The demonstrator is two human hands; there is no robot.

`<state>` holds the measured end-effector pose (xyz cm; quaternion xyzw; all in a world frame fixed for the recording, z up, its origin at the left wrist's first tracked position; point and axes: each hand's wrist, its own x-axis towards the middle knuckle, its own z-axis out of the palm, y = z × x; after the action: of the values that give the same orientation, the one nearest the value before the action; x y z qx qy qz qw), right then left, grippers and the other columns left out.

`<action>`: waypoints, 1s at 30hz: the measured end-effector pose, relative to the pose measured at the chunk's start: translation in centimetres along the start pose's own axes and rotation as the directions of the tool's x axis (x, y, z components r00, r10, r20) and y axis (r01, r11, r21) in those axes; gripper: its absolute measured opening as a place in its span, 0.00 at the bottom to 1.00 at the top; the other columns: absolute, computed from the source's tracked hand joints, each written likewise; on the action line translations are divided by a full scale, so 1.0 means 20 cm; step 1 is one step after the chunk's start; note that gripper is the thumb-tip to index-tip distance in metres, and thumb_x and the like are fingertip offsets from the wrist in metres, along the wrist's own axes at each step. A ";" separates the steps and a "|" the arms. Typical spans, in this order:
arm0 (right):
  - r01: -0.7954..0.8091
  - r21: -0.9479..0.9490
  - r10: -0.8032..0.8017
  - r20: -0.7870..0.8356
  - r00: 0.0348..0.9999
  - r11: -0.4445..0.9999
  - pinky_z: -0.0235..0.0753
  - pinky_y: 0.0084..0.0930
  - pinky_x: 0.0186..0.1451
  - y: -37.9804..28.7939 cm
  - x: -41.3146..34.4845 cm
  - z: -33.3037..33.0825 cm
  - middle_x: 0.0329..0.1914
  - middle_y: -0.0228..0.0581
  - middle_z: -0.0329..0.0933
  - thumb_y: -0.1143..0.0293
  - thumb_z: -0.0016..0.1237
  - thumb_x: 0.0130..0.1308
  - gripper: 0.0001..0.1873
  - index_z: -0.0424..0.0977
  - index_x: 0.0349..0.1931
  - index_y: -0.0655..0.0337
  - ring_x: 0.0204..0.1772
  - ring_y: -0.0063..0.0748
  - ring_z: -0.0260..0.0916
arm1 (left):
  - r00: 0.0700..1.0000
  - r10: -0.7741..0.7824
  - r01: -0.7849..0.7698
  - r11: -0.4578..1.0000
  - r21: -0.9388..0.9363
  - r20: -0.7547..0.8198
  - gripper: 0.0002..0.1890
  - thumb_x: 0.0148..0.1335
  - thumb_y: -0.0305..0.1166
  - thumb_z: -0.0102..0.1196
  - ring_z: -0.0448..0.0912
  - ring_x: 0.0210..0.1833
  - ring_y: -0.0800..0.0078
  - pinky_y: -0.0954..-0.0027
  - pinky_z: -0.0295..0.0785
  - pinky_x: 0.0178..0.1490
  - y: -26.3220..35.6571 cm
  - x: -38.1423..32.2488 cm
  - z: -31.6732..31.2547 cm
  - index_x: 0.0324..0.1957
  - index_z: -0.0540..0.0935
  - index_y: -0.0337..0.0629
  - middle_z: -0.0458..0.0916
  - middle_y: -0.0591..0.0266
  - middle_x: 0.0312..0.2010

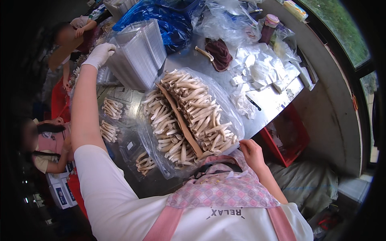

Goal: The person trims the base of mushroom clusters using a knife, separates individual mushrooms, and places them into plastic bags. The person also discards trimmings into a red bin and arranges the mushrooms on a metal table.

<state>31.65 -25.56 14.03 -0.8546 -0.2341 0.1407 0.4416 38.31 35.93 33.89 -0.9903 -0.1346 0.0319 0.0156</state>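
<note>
My left hand, in a white glove, reaches far out with curled fingers to the edge of a tall stack of clear plastic trays. Whether it grips a tray cannot be told. My right hand is bare, its fingers loosely bent beside the near right rim of a clear plastic bag; nothing shows in it. Long pale-stemmed mushrooms fill the opened bag in two rows, with a brown cardboard strip between them. Smaller bunches of mushrooms lie in clear trays left of the bag.
Blue plastic, clear bags, a lidded bottle and a dark cloth stand or lie across the metal table's back. White labels or wrappers lie at right. A red crate is below the edge. Two people sit at left.
</note>
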 end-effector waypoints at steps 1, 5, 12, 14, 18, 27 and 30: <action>0.006 0.006 -0.006 0.005 1.000 1.000 0.72 0.32 0.36 0.00 0.01 0.01 0.30 0.46 0.74 0.78 0.47 0.60 0.05 0.75 0.37 0.64 0.33 0.46 0.73 | 1.000 -0.014 0.014 0.999 -0.053 -0.008 0.11 0.58 0.29 0.53 0.75 0.48 0.55 0.64 0.67 0.54 -0.03 0.01 0.00 0.43 0.79 0.39 0.78 0.50 0.43; 0.050 0.032 -0.050 0.019 0.999 0.998 0.72 0.33 0.36 -0.02 0.06 0.03 0.30 0.46 0.74 0.78 0.47 0.60 0.05 0.75 0.37 0.64 0.33 0.47 0.73 | 0.999 -0.016 0.008 0.973 -0.232 -0.033 0.09 0.59 0.29 0.54 0.76 0.47 0.60 0.67 0.66 0.53 -0.16 0.01 0.05 0.41 0.79 0.37 0.79 0.52 0.41; 0.085 -0.002 -0.084 0.060 0.995 0.996 0.72 0.33 0.35 -0.04 0.15 0.02 0.31 0.46 0.73 0.76 0.48 0.61 0.05 0.75 0.37 0.64 0.33 0.48 0.73 | 0.980 0.087 -0.091 0.996 -0.019 -0.178 0.10 0.63 0.32 0.46 0.74 0.46 0.52 0.63 0.67 0.51 -0.13 0.06 0.07 0.43 0.74 0.39 0.77 0.47 0.41; 0.100 -0.003 -0.099 0.067 0.993 0.995 0.72 0.34 0.35 -0.05 0.17 0.02 0.30 0.46 0.73 0.76 0.48 0.61 0.05 0.74 0.37 0.63 0.33 0.48 0.73 | 0.950 0.065 -0.072 0.997 -0.012 -0.305 0.10 0.64 0.35 0.44 0.73 0.46 0.48 0.59 0.68 0.48 -0.13 0.07 0.10 0.41 0.74 0.41 0.76 0.45 0.40; 0.100 0.001 -0.099 0.098 0.990 0.995 0.73 0.32 0.36 -0.06 0.20 0.04 0.31 0.46 0.74 0.76 0.48 0.61 0.06 0.75 0.38 0.63 0.33 0.47 0.73 | 0.758 0.054 -0.044 0.999 0.031 -0.650 0.11 0.67 0.37 0.41 0.73 0.43 0.47 0.55 0.67 0.45 -0.11 0.09 0.01 0.39 0.74 0.41 0.76 0.47 0.37; -0.100 0.910 -0.003 0.110 0.994 0.403 0.66 0.42 0.62 -0.25 0.62 -0.03 0.64 0.50 0.57 0.61 0.37 0.71 0.29 0.46 0.67 0.63 0.65 0.43 0.59 | 0.296 0.683 -0.776 0.579 0.249 -0.668 0.13 0.49 0.20 0.51 0.73 0.45 0.68 0.59 0.62 0.64 1.36 -0.24 0.26 0.38 0.77 0.45 0.75 0.63 0.34; -0.176 0.906 0.234 0.089 0.968 0.385 0.71 0.42 0.57 -0.35 0.76 -0.10 0.58 0.51 0.61 0.68 0.40 0.69 0.31 0.42 0.67 0.61 0.56 0.42 0.66 | 0.436 0.653 -0.758 0.637 0.138 -0.620 0.16 0.49 0.24 0.54 0.73 0.48 0.68 0.59 0.59 0.66 1.59 -0.43 0.55 0.43 0.77 0.47 0.75 0.65 0.37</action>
<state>43.62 -15.52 20.39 -0.5046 -0.0015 0.2753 0.8183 37.79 3.16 22.14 -0.9032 0.3033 -0.3017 -0.0358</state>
